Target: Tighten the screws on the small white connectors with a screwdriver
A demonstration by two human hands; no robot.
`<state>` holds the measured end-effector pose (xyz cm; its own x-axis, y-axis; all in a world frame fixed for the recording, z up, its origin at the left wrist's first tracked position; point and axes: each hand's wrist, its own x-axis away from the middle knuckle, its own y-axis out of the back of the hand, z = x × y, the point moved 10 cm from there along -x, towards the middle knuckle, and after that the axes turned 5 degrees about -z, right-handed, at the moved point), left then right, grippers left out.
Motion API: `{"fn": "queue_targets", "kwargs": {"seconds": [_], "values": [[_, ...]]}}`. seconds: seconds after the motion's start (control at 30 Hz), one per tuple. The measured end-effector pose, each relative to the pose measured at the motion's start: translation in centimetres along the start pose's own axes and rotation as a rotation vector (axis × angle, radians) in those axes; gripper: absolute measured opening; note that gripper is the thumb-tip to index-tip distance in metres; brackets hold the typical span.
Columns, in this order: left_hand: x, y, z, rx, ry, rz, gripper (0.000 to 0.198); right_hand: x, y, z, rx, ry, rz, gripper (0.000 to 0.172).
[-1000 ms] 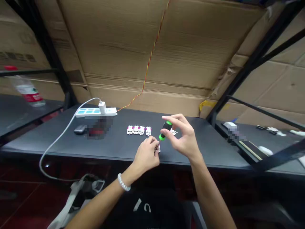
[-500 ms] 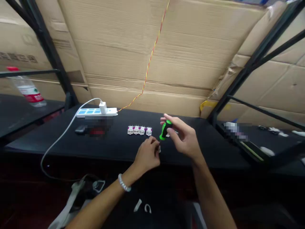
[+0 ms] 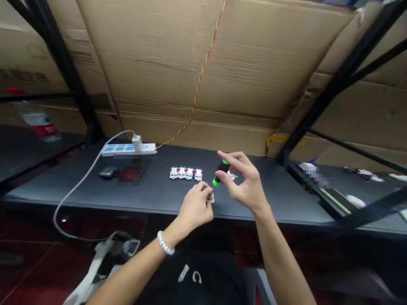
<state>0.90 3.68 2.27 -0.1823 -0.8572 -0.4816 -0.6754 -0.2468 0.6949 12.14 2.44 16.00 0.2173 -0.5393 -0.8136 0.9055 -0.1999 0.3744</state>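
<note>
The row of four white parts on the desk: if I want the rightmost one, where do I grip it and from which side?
Judging by the layout, pinch the rightmost part from above, across its front and back faces. Its left side touches the row, and small prongs stick up at the back. The right hand with the screwdriver is nearest.

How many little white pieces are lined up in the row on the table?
4, side by side in one row on the black table, left of the screwdriver. More pieces by the hands are partly hidden.

Our arms are bare to the elbow, with no sleeves. On our left wrist, toward seven o'clock, we wear a white beaded bracelet (image 3: pixel 165 243). Our right wrist carries nothing.
</note>
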Motion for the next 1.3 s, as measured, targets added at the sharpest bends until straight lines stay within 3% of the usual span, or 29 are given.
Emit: {"fn": "queue_targets", "kwargs": {"seconds": [0.13,0.33,0.47,0.53,0.67,0.73,0.9,1.07,1.2,1.3], "values": [[0.1,-0.1,-0.1,0.000,-0.006,0.008,0.017,0.1,-0.9,0.0,-0.139,-0.036,0.107,0.049],[0.1,-0.1,0.1,-0.017,-0.012,-0.005,0.017,-0.3,0.1,0.4,0.038,0.021,-0.022,0.040],[0.2,-0.1,0.0,-0.019,-0.016,-0.001,0.016,0.3,-1.2,-0.3,-0.142,-0.045,0.112,0.052],[0.2,-0.1,-0.1,-0.025,-0.018,0.001,0.015,0.5,-1.5,-0.6,-0.207,-0.078,0.136,0.049],[0.2,-0.1,-0.2,-0.039,-0.019,-0.002,0.016,0.2,-0.7,-0.3,-0.063,-0.043,0.044,0.034],[0.2,-0.1,-0.2,-0.037,-0.015,0.002,0.017,0.0,-0.5,0.0,-0.009,-0.019,0.021,0.035],[0.1,-0.2,-0.3,-0.045,-0.024,0.018,0.017,0.2,-1.2,-0.4,-0.177,-0.080,0.096,0.040],[0.2,-0.2,-0.2,-0.064,-0.028,0.009,0.018,-0.1,-0.2,-0.2,-0.044,-0.048,-0.006,0.029],[0.2,-0.3,-0.2,-0.050,-0.028,0.009,0.018,0.4,-0.7,-1.0,-0.131,-0.092,0.041,0.041],[0.2,-0.3,-0.3,-0.052,-0.033,0.017,0.017,0.9,-1.1,-1.9,-0.230,-0.151,0.063,0.040]]}}
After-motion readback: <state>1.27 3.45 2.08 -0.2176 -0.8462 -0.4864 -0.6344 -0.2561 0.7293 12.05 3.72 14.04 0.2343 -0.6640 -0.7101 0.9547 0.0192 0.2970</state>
